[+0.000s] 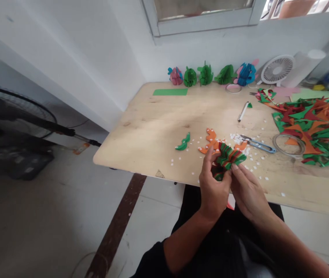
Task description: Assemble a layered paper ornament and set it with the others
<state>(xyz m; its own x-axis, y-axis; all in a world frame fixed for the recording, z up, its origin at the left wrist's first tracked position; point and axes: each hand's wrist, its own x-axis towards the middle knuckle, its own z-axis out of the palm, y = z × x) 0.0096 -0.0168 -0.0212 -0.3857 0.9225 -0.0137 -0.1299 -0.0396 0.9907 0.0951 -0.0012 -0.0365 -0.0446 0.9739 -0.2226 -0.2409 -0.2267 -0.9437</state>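
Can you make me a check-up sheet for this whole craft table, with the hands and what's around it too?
Surface: pale wooden table, with a dark rough patch near its front edge.
Things: both hands hold striped paper; orange paper pieces and a green piece lie nearby.
Clutter: coloured scraps heaped at the right; tiny white bits scattered about; blue snips, tape roll and pen lying out.
Hands: left hand and right hand bare, close together.
Cables: thin loop on the floor, maybe a cable.
Surroundings: five paper figures and a white fan by the wall.
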